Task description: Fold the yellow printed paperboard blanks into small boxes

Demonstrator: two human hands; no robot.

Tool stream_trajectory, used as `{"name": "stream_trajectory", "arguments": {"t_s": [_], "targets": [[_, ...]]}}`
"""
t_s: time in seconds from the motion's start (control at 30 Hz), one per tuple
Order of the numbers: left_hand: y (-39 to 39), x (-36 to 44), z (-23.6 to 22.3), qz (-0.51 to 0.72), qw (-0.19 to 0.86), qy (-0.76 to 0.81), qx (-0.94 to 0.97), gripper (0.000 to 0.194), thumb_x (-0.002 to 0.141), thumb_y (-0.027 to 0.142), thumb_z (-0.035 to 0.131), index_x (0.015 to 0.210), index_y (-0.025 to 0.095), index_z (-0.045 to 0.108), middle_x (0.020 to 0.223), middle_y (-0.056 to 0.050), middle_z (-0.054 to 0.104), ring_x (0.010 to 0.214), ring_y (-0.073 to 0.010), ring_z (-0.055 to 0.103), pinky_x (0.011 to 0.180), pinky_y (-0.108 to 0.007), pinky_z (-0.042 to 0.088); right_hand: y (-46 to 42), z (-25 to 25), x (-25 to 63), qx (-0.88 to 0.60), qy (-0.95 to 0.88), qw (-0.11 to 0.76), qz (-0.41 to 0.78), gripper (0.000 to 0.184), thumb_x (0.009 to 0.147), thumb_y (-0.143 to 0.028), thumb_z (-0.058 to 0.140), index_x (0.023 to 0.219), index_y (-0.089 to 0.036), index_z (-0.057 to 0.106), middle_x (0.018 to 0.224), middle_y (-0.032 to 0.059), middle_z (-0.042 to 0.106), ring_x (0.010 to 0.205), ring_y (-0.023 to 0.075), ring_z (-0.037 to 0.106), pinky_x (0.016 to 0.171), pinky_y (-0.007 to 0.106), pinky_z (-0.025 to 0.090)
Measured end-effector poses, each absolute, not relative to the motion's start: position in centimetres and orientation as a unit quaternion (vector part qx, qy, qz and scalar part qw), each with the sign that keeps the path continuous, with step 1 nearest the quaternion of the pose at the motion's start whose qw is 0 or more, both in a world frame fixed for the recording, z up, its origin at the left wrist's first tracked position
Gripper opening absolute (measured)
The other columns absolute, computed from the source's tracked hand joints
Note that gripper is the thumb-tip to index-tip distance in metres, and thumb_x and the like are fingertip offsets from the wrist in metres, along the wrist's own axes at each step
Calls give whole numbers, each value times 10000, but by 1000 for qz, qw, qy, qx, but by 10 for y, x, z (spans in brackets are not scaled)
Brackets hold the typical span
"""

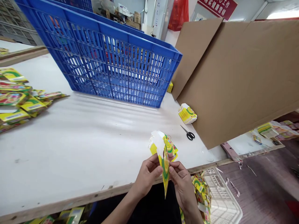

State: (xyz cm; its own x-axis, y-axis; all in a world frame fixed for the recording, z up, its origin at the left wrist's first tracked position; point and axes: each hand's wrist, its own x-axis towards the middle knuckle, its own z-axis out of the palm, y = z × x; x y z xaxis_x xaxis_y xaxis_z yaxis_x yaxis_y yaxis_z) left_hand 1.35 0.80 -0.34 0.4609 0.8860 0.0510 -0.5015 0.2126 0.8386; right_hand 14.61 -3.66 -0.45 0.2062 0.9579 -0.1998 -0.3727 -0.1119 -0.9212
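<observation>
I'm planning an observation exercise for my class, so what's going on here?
A person's left hand and right hand hold a small yellow-and-green carton, white flap showing, over the near edge of a white table. Further off, black-handled scissors and a stack of yellow cartons lie beside large brown cardboard. A blue crate stands across the table, with a pile of packs to the left. Below the table edge, a white basket holds more packs.

The held carton (165, 169) is partly hidden by the fingers (157, 171); the white basket (227, 196) is cut off by the bottom edge.
</observation>
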Motion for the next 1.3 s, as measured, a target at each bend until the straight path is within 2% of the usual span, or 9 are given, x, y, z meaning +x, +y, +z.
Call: {"name": "stream_trajectory", "arguments": {"t_s": [0.13,0.23,0.37,0.47,0.57,0.7,0.8,0.97,1.3], "targets": [[8,14,-3,478,742,233,407,535,761,488,704,1175,151,660,1157,-142,696,1077,-318,641,956,-422,480,-38,-2,148,-496,-343,573,555,248,765,-403,729,898,-200,675,971,64,717,942,223,660,884,369,494],[9,14,0,474,758,233,384,522,733,467,735,1139,144,673,1085,-129,724,988,-296,676,905,-398,506,-38,-1,151,-516,-385,547,534,283,761,-428,721,918,-199,671,961,76,713,924,240,654,848,381,506],[7,14,11,440,812,225,309,508,738,504,695,1062,111,691,974,-142,742,834,-265,700,697,-323,541,-38,6,160,-615,-479,520,349,209,821,-391,657,902,-199,661,928,73,680,857,224,611,768,354,493],[7,11,19,394,848,196,295,507,737,499,669,1034,90,692,956,-154,736,777,-247,692,606,-278,506,-34,17,168,-610,-591,481,218,368,815,-320,669,1169,-244,598,1173,91,623,1019,250,560,838,383,470],[8,8,21,370,855,193,307,485,751,479,648,1032,86,694,968,-149,729,781,-242,689,642,-284,500,-29,25,171,-545,-699,415,204,493,824,-250,662,1292,-291,511,1272,80,580,1142,260,513,927,416,440],[8,3,17,354,848,219,327,451,780,461,627,1032,94,701,922,-127,733,769,-232,686,686,-302,502,-27,24,170,-546,-712,403,181,282,835,-190,626,1105,-257,575,1074,74,628,1011,243,558,829,375,467],[8,1,13,345,848,229,331,434,758,448,678,1020,104,712,833,-95,736,708,-197,673,720,-305,506,-28,22,169,-557,-698,410,185,155,818,-152,603,940,-234,553,915,44,596,875,213,549,727,321,461],[7,-1,12,320,854,242,332,430,710,436,756,993,112,727,793,-80,724,695,-166,654,729,-280,495,-28,26,172,-555,-707,367,240,164,777,-115,601,829,-228,493,837,11,539,813,189,500,698,285,422],[9,-6,16,302,848,236,367,450,721,448,748,1022,114,725,847,-94,702,707,-156,613,715,-270,465,-28,29,176,-539,-694,349,326,166,798,-209,660,823,-224,496,848,-4,526,802,173,481,711,272,403]]}}
